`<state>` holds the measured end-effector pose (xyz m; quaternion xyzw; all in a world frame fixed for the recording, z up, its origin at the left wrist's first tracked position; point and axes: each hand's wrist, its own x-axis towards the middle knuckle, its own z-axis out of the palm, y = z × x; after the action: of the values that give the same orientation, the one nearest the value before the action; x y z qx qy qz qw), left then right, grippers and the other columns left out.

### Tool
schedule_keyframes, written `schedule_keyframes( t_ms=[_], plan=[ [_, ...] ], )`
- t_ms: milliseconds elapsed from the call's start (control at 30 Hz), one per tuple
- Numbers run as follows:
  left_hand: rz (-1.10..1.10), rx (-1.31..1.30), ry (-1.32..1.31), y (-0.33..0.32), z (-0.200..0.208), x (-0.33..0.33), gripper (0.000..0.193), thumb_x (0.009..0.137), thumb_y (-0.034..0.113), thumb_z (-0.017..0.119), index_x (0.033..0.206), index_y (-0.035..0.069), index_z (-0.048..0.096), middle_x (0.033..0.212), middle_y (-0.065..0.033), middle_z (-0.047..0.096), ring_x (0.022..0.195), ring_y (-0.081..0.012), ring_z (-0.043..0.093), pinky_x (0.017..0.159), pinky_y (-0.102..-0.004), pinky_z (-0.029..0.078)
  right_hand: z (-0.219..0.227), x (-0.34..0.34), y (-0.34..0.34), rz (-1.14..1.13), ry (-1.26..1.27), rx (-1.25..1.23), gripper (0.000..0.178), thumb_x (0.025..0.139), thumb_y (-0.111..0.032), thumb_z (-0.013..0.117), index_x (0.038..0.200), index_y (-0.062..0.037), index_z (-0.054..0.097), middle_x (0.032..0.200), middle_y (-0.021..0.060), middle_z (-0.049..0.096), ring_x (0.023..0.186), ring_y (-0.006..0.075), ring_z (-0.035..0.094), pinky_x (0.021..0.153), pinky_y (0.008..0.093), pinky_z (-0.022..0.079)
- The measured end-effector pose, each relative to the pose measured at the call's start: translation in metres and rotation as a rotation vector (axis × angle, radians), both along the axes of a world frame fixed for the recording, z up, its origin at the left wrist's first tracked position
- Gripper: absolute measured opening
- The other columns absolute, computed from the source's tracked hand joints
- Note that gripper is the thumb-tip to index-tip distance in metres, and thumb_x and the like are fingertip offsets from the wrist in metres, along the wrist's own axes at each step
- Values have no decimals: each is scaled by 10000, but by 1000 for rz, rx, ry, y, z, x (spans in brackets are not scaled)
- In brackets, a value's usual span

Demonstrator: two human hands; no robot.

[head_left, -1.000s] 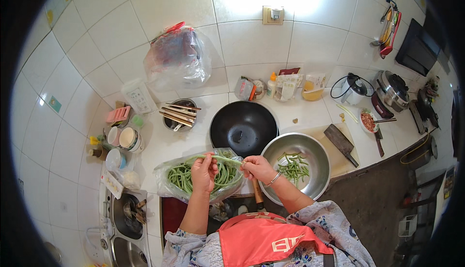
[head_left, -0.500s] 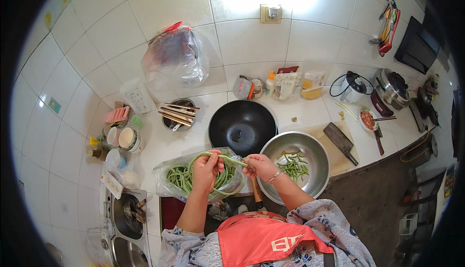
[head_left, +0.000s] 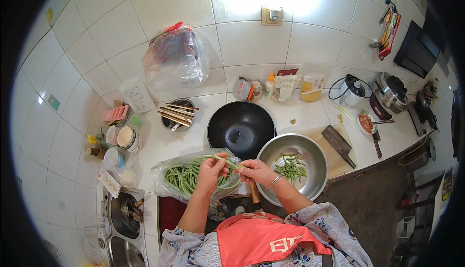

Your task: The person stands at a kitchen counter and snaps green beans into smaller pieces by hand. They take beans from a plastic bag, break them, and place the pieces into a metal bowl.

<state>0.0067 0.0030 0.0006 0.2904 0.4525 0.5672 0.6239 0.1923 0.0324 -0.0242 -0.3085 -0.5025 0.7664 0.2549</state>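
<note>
Above a clear plastic bag [head_left: 160, 174] full of long green beans [head_left: 181, 179], my left hand [head_left: 211, 174] is closed around a long green bean [head_left: 206, 157]. My right hand [head_left: 258, 171], with a bracelet at its wrist, pinches the right end of that same bean, close to the left hand. Just right of it sits a wide steel basin [head_left: 317, 170] with several short bean pieces [head_left: 292, 167] in it. A black wok [head_left: 237, 124] lies beyond both hands, its wooden handle [head_left: 255, 197] pointing toward me.
A cleaver [head_left: 339, 145] rests on a cutting board [head_left: 317, 134] at the right. Farther right are a bowl of chopped meat [head_left: 365, 122] and a knife [head_left: 377, 143]. Chopsticks lie across a steel pot [head_left: 177, 114] behind the bag. The sink [head_left: 127, 250] is at lower left.
Both hands still hold the bean. My right hand has shifted slightly left, nearer the left hand and the bag, and the left hand has moved slightly right.
</note>
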Motion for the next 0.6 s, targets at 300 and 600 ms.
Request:
schedule_keyframes(
  t_ms=[300,600],
  plan=[
    [160,92,151,-8,0,-11,131,861,131,567,928,19,584,727,-42,583,557,-87,531,489,-207,436,-3,-5,-2,-132,-228,145,192,813,-163,513,770,1,603,583,20,559,507,81,514,467,230,421],
    [208,315,332,-16,6,6,111,837,77,599,931,17,602,746,-19,592,619,-71,556,558,-196,458,1,-15,6,-380,-409,424,249,772,-182,486,667,43,502,527,167,489,464,228,484,488,354,405]
  ],
)
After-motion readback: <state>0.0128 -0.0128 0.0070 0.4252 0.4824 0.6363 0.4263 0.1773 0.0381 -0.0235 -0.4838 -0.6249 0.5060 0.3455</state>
